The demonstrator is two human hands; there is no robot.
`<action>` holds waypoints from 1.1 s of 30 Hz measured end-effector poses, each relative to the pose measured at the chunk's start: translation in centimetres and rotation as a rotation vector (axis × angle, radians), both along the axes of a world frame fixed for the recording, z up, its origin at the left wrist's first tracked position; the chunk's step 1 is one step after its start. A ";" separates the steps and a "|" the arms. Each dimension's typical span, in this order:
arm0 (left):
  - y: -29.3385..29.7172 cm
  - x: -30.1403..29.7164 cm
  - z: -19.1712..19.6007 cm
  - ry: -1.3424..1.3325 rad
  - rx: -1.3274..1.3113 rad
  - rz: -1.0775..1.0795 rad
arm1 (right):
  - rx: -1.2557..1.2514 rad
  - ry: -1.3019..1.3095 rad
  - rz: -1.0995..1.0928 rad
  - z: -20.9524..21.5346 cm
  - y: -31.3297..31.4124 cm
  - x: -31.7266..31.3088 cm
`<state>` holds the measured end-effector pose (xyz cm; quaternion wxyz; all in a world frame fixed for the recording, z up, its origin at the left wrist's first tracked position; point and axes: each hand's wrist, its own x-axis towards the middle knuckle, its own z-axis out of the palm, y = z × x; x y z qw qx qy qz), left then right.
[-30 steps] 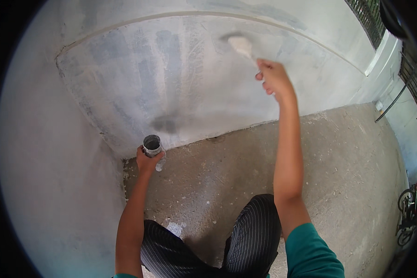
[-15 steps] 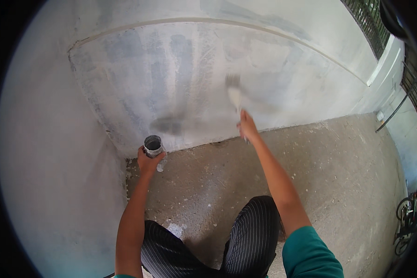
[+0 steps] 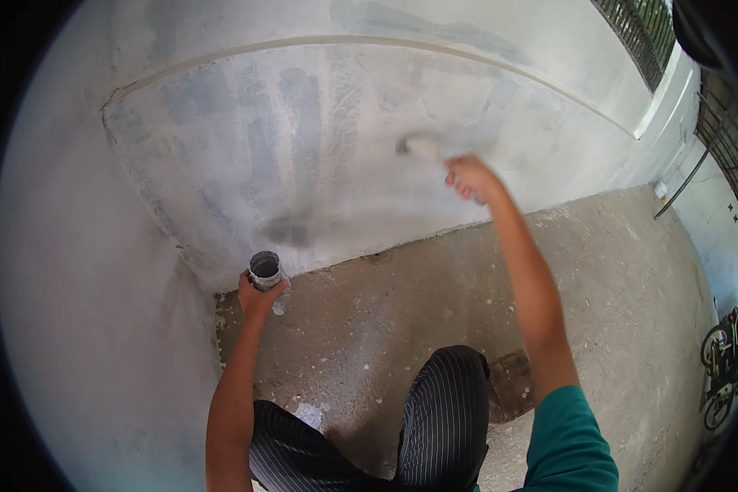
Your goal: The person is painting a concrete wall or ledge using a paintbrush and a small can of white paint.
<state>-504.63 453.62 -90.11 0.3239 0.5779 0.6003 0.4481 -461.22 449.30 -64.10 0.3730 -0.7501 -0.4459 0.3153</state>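
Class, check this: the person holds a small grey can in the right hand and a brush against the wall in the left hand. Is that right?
Not quite: the hands are swapped. In the head view the left hand holds the small grey can, low by the foot of the wall, and the right hand holds the brush against the wall.

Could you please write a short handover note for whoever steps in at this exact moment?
Left hand: gripping a small grey can, held low near the foot of the wall.
Right hand: raised, holding a brush with its head against the wall; it is blurred.
Done: the recessed panel carries whitish streaks, with darker grey patches showing between them.
Left: those darker patches, notably one low down above the can.
The person crouches on a rough concrete floor.
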 end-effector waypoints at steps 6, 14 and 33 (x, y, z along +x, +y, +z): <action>0.0 0.8 0.8 0.003 -0.028 -0.044 | 0.389 0.040 -0.067 12.3 -6.0 -3.4; 0.5 0.2 -0.1 -0.006 0.001 -0.034 | 0.529 0.362 -0.150 0.4 -2.1 -3.3; -1.8 2.5 5.4 0.155 0.508 -0.228 | -0.033 0.330 0.145 -7.6 -2.7 -14.5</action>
